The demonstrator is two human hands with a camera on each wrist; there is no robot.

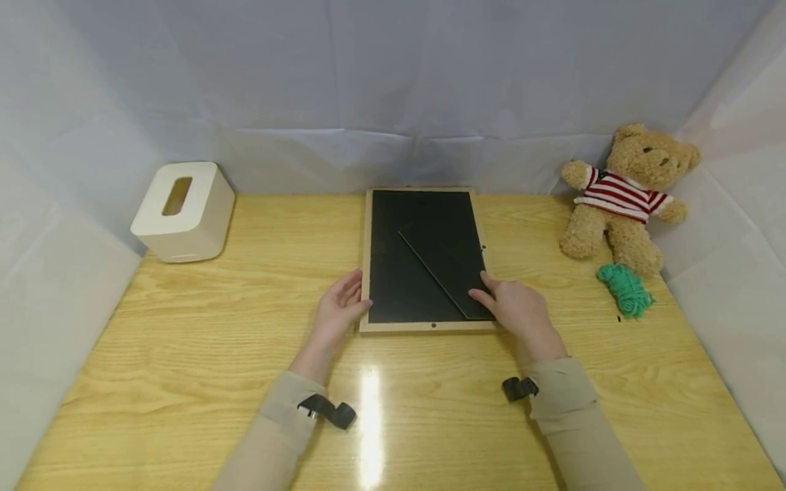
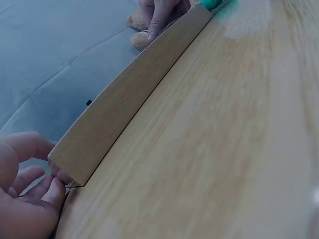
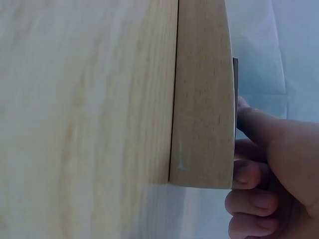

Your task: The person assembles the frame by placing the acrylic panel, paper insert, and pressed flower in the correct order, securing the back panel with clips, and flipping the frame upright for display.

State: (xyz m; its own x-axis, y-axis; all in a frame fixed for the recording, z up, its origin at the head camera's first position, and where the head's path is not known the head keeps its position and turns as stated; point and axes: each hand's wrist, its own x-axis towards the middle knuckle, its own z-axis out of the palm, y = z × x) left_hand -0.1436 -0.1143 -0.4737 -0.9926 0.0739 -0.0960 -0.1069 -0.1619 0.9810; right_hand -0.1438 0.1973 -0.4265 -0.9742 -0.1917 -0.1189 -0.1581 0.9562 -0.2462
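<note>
A picture frame [image 1: 365, 259] lies back up on the table, its light wooden border around a black backing board [image 1: 399, 286]. A black stand flap [image 1: 451, 266] slants across the board, its wide end at the lower right corner. My left hand [image 1: 338, 307] holds the frame's left side near the bottom, thumb at the rim and fingers beside it; the left wrist view shows fingers [image 2: 42, 191] curled at the frame's corner. With thumb and finger my right hand [image 1: 518, 310] pinches the flap's lower end. In the right wrist view, its other fingers [image 3: 254, 201] curl beside the frame.
A white tissue box [image 1: 190, 218] stands at the back left of the wood-grain table [image 1: 202, 341]. At the back right a teddy bear [image 1: 626, 198] in a striped sweater leans on the pale curtain, with a bundle of green yarn [image 1: 626, 290] by its feet.
</note>
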